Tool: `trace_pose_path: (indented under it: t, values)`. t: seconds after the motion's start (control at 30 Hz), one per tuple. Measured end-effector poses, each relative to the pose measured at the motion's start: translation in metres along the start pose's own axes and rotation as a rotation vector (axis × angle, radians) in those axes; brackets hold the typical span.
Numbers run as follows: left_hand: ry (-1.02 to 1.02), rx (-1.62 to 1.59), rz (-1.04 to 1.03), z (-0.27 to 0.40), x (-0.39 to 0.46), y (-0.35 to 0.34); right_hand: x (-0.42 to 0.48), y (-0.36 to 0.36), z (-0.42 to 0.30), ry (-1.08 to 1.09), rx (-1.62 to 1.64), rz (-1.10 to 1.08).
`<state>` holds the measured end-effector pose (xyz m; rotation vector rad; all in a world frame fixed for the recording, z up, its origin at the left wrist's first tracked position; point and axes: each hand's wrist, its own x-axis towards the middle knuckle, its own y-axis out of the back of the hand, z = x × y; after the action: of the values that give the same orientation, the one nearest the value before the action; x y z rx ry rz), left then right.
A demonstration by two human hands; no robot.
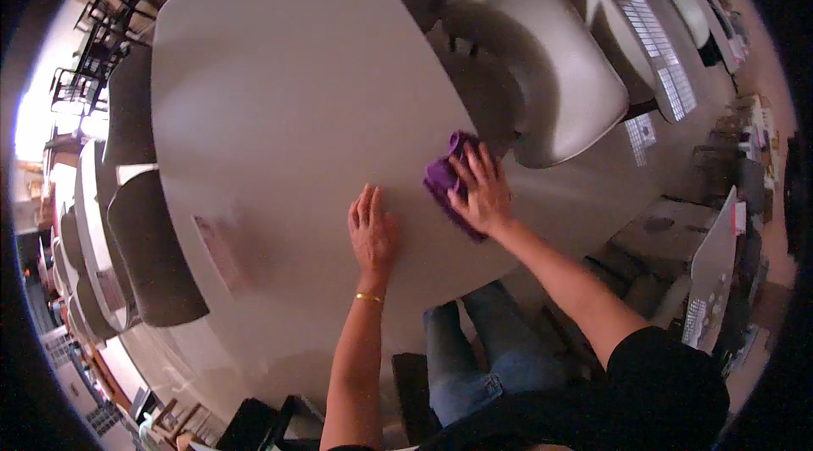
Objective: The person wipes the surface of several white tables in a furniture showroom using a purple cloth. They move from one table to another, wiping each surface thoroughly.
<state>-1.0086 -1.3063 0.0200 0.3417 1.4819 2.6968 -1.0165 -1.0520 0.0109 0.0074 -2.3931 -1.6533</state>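
Note:
A folded purple cloth [441,173] lies at the right edge of a pale, smooth tabletop [286,101]. Spread over it, my right hand [484,194] presses it against the surface, and the cloth bunches up beyond my fingers. To its left, my left hand [373,236] rests palm down on the bare table, holding nothing. A thin gold bracelet [369,297] circles the left wrist. The underside of the cloth and my right palm are hidden.
A white-seated chair [559,63] stands close to the table's right edge. Dark-looking chairs [155,248] line the left side. A reddish flat card or panel [218,254] stands near the left edge. Another table [711,267] is at the right.

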Motion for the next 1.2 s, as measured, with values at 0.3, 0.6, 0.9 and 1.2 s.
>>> trace_pose_path:
  t: [0.3,0.6,0.9,1.2]
  values:
    - [-0.042,0.021,0.016,-0.010,-0.004,-0.006,-0.013,-0.020,-0.068,0.270,0.075,-0.204]
    - [-0.004,-0.010,-0.023,-0.001,0.004,0.001,0.076,-0.037,-0.033,0.258,0.054,-0.023]
    - [-0.056,-0.157,0.037,-0.005,0.005,-0.001,0.010,-0.004,0.020,-0.016,0.214,0.119]
    - [-0.071,-0.149,-0.096,0.009,-0.058,0.017,-0.123,0.025,-0.050,0.194,0.079,-0.278]
